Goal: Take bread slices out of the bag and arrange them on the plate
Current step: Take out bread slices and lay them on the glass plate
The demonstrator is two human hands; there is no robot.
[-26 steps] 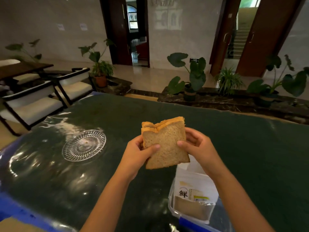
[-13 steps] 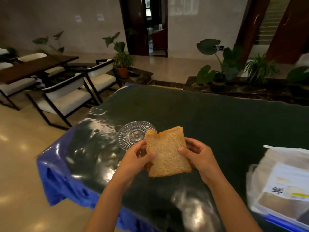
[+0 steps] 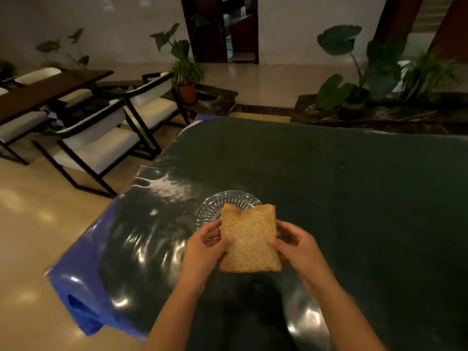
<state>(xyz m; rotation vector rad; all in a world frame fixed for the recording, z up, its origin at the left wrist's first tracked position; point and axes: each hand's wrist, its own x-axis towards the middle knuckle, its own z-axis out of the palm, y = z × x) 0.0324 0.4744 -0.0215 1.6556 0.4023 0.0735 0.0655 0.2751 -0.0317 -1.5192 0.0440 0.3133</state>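
Left to right. Far left of the left grip: dark wood dining table [image 3: 48, 91] with white-cushioned black-frame chairs [image 3: 101, 145], a potted plant [image 3: 186, 69] behind them. Two paper notices on the back wall, text too small to read. No brand, label or legible writing anywhere in view.

Worktop [image 3: 354, 198] is dark green under a clear glossy film, with blue plastic sheet [image 3: 78, 279] hanging off its left corner, left of and below the left grip.

Left hand [image 3: 203, 249]: grip closed on the left edge of the bread slice [image 3: 249, 239], thumb on the near face, fingers curled behind it.

Bread slice sits between the two grips, held up off the worktop, broad face to camera, small notch in its top crust. Whether more slices sit behind it can't be told from here.

Glass plate [image 3: 215, 209]: clear cut-glass, on the worktop just beyond the left grip, its near right part hidden by the slice. No bread seen on its visible part.

Right hand [image 3: 298, 245]: grip closed on the slice's right edge, thumb in front, fingers behind.

Beyond the right grip, past the worktop's far edge: large-leaf potted plants [image 3: 354, 79] on a dark stone ledge.
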